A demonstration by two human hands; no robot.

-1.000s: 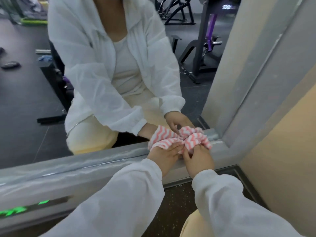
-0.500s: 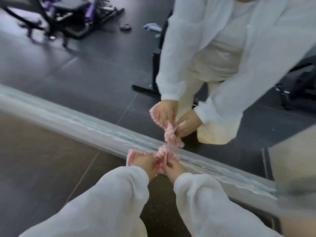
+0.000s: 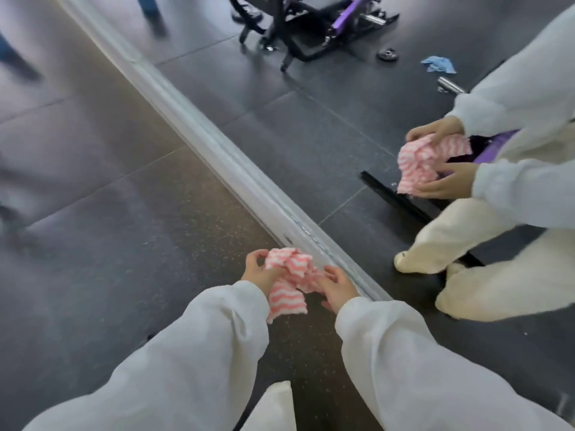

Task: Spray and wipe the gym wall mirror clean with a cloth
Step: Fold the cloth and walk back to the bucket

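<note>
While you crouch beside the mirror's grey bottom frame [image 3: 236, 169] | your left hand [image 3: 259, 272] grips the bunched pink-and-white striped cloth [image 3: 287, 283], its tail hanging toward you | right hand [image 3: 337, 284] pinches its far edge, fingers loosely curled.

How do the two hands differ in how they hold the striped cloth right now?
The left hand grips the cloth with fingers curled into its bunched upper part, while the right hand only pinches its edge with fingers more spread. A loose striped flap hangs below the left hand; none hangs below the right. The right hand lies nearer the mirror frame. Both wear white sleeves.
</note>
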